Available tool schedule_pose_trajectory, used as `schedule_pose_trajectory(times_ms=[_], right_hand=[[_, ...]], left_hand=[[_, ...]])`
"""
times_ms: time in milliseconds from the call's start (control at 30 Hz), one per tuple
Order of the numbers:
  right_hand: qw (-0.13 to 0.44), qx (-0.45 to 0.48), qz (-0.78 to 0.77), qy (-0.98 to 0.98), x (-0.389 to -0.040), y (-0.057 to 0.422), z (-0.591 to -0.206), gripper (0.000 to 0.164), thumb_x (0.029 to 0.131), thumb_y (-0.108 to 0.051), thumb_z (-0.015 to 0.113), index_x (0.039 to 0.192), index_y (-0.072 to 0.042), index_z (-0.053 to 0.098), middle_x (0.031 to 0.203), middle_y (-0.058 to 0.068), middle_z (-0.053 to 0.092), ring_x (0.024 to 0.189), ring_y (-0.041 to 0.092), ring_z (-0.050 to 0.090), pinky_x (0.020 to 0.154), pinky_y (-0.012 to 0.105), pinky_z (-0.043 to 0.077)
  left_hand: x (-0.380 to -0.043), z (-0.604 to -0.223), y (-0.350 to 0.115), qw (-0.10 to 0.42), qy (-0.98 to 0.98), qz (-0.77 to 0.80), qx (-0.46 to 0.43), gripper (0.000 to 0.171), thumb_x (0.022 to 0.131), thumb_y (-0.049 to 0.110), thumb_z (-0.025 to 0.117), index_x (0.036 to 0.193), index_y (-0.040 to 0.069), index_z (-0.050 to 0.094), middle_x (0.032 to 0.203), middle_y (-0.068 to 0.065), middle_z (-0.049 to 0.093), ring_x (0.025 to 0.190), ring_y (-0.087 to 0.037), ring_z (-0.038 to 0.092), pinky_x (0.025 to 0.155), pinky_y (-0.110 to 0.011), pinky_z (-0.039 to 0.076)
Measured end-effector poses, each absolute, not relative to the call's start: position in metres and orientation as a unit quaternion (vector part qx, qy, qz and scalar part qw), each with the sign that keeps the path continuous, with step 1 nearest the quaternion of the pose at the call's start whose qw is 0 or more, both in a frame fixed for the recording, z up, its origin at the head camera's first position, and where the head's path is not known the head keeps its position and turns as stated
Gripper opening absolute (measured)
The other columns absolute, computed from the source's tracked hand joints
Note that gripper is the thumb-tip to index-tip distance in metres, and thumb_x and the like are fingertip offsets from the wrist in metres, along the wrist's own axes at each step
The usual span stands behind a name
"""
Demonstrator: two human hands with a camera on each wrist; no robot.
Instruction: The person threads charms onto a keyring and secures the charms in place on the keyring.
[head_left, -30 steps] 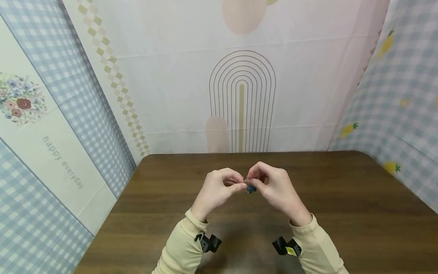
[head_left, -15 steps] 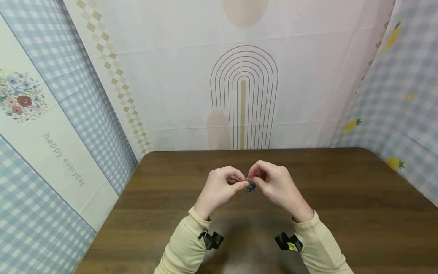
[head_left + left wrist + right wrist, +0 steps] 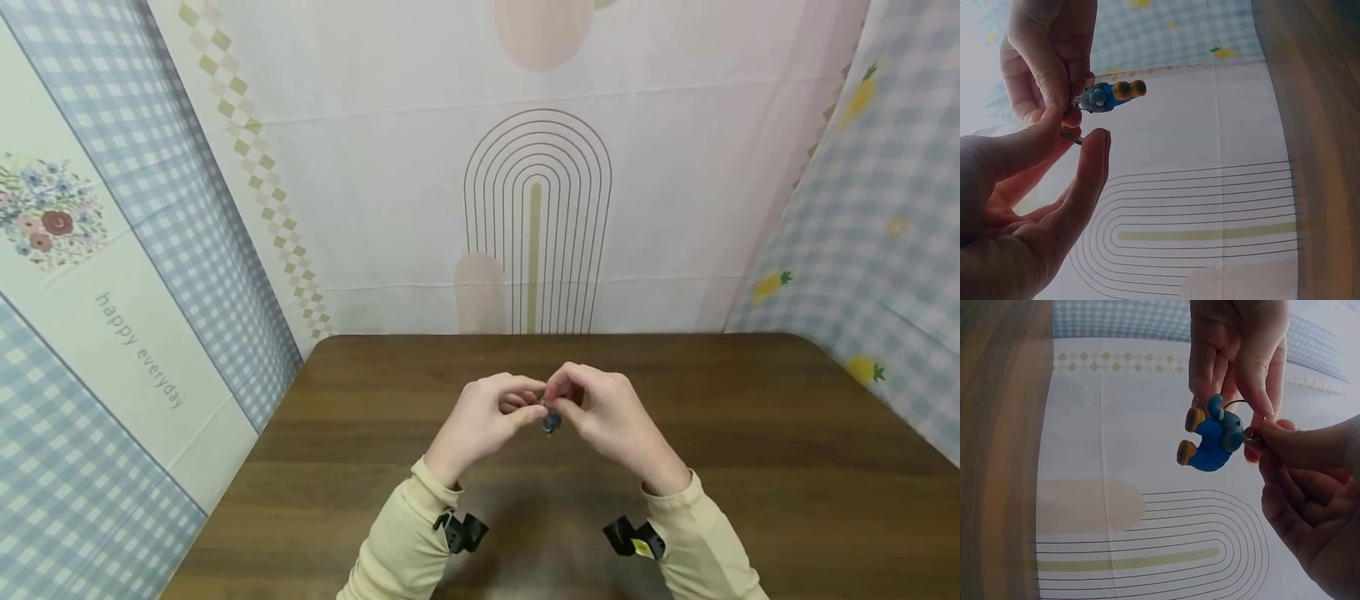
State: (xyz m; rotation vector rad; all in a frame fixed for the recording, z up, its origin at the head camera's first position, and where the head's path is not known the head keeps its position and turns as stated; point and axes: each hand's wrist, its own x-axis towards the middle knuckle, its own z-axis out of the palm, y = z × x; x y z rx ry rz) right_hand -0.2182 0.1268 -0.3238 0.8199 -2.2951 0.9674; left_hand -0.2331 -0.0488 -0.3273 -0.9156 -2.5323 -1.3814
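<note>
A small keychain figure (image 3: 551, 422) hangs between the two hands, above the table. It has a blue body, a grey-blue head with what looks like a trunk, and orange feet, clearest in the right wrist view as the figure (image 3: 1213, 440). A metal ring (image 3: 1072, 136) shows at the left fingers. My left hand (image 3: 487, 417) holds the ring side between thumb and fingers, its index finger reaching toward the other hand. My right hand (image 3: 603, 412) pinches the metal link (image 3: 1252, 436) close to the figure's head. Fingertips partly hide the metal parts.
The brown wooden table (image 3: 360, 467) lies under both hands. Behind it hangs a pale cloth (image 3: 375, 208) with an arch print. Checked cloths stand at the left (image 3: 157, 183) and right (image 3: 885, 275). Black cameras sit on both wrists.
The hands stay together at nearly the same place. My left index finger has straightened toward the right hand, and the figure hangs more in view below the fingers.
</note>
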Motion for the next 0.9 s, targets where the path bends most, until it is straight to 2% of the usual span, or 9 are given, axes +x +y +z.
schedule_pose_trajectory(times_ms=[100,267,467,567,700,900], right_hand=[[0.26,0.322,0.351,-0.84,-0.2187,0.1285,-0.3246,0.024,0.071,0.006,0.069,0.076,-0.016,0.059,0.069,-0.009,0.058,0.061,0.0,0.049,0.055,0.017,0.044],[0.267,0.345,0.348,-0.83,-0.2209,0.1311,-0.325,0.023,0.071,0.005,0.07,0.076,-0.014,0.058,0.069,-0.008,0.057,0.062,0.001,0.05,0.058,0.017,0.045],[0.258,0.351,0.358,-0.826,-0.2223,0.1329,-0.3248,0.023,0.073,0.005,0.067,0.077,-0.016,0.058,0.069,-0.008,0.058,0.061,-0.001,0.05,0.058,0.015,0.043],[0.259,0.353,0.357,-0.825,-0.2219,0.134,-0.324,0.023,0.073,0.005,0.066,0.078,-0.016,0.058,0.071,-0.009,0.058,0.063,-0.001,0.049,0.058,0.015,0.043],[0.275,0.364,0.354,-0.817,-0.2216,0.1357,-0.323,0.021,0.074,0.005,0.065,0.079,-0.014,0.058,0.072,-0.008,0.057,0.065,-0.002,0.049,0.06,0.014,0.042],[0.291,0.383,0.349,-0.804,-0.2199,0.1357,-0.3225,0.021,0.074,0.006,0.065,0.081,-0.012,0.058,0.077,-0.007,0.058,0.072,-0.001,0.051,0.065,0.014,0.043]], left_hand=[[-0.2337,-0.3285,-0.0479,0.062,-0.837,-0.457,-0.294,0.023,0.077,0.021,0.069,0.1,0.016,0.066,0.09,0.0,0.066,0.077,-0.008,0.064,0.069,-0.016,0.05],[-0.2362,-0.3303,-0.0484,0.067,-0.831,-0.477,-0.278,0.014,0.077,0.026,0.069,0.087,0.02,0.063,0.078,0.003,0.063,0.067,-0.005,0.059,0.063,-0.019,0.05],[-0.2394,-0.3338,-0.0503,0.053,-0.779,-0.555,-0.286,0.012,0.084,0.023,0.061,0.081,0.011,0.062,0.064,-0.009,0.06,0.055,-0.012,0.054,0.054,-0.03,0.05],[-0.2403,-0.3335,-0.0509,0.041,-0.768,-0.575,-0.281,0.015,0.085,0.023,0.061,0.084,0.008,0.064,0.069,-0.016,0.061,0.056,-0.011,0.055,0.056,-0.028,0.05],[-0.2403,-0.3307,-0.0517,0.003,-0.767,-0.58,-0.274,0.017,0.085,0.023,0.061,0.085,0.006,0.064,0.075,-0.018,0.061,0.061,-0.009,0.054,0.058,-0.022,0.047],[-0.2412,-0.3295,-0.052,-0.082,-0.744,-0.598,-0.285,0.029,0.09,0.029,0.052,0.083,0.002,0.061,0.072,-0.006,0.056,0.06,-0.009,0.046,0.055,-0.02,0.038]])
